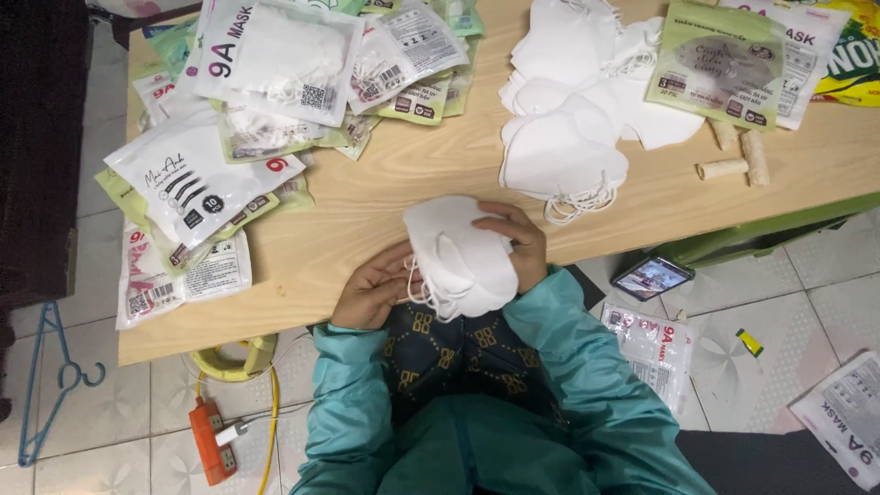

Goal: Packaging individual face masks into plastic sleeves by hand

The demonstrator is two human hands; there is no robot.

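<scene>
I see my left hand [371, 291] and right hand [518, 246] both clamped on a stack of white face masks [461, 257] at the tabletop [367, 206] edge, six o'clock; light, soft, floppy, probably best gripped across folded bodies, not loops.

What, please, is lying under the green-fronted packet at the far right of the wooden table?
White folded face masks and another white printed packet lie under the green-fronted packet; how far they reach underneath is covered.
</scene>
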